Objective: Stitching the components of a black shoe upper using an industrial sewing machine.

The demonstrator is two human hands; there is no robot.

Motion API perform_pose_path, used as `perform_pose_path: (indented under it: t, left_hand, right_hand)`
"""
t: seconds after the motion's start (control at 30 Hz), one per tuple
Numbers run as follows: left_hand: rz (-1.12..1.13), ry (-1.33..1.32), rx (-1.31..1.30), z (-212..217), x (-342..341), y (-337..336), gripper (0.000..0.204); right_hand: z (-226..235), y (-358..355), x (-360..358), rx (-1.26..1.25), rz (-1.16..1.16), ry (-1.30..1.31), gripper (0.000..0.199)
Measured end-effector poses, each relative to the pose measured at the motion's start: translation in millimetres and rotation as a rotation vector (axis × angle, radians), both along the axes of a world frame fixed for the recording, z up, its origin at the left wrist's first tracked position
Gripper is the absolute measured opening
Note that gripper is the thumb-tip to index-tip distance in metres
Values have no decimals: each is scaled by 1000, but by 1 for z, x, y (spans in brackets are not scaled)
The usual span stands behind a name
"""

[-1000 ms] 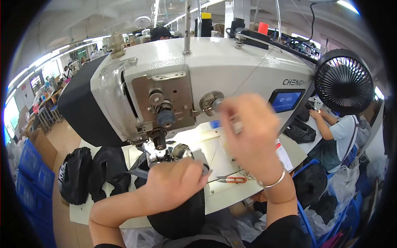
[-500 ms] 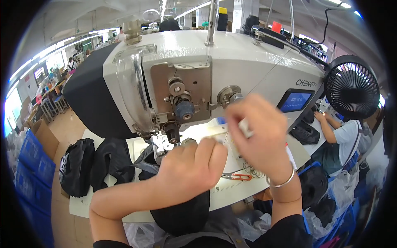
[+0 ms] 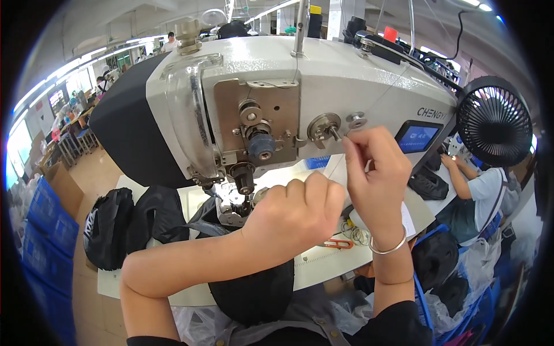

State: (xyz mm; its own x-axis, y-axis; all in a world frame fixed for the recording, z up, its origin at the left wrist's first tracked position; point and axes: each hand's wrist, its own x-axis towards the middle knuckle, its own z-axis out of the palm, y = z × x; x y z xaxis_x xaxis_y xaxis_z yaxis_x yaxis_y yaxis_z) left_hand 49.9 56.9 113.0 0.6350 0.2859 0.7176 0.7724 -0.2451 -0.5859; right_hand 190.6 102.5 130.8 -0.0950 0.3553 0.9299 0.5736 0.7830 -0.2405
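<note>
At machine head: right hand [image 3: 375, 173] fingers pinch thread by tension disc [image 3: 324, 126]; left hand [image 3: 297, 210] clenched near needle [image 3: 245, 193]. Threading step; next needs steady routing, likely.

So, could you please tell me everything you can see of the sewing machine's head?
The sewing machine is a large, glossy white metal body with a grey faceplate carrying round tension discs, a dark blue knob and a small blue screen at its right. It stands upright on the white table. The right hand pinches at a thread guide on its front; the left hand is closed near the needle area, over black fabric.
</note>
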Motion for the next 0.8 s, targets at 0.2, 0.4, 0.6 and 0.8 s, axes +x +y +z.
perform_pose_path:
  t: [0.2, 0.4, 0.6, 0.8]
  left_hand:
    - [-71, -33, 57, -4, -10, -4, 19]
    - [-48, -27, 37, -9, -11, -7, 19]
    - [-66, -45, 47, -9, -11, -13, 20]
    - [-85, -53, 35, -12, -18, -10, 19]
  right_hand:
    - [1, -4, -2, -43, 32, 38, 11]
    - [-6, -6, -3, -224, 222, 299, 14]
    - [-2, 0, 4, -17, 235, 199, 25]
    - [-4, -4, 8, -106, 312, 219, 26]
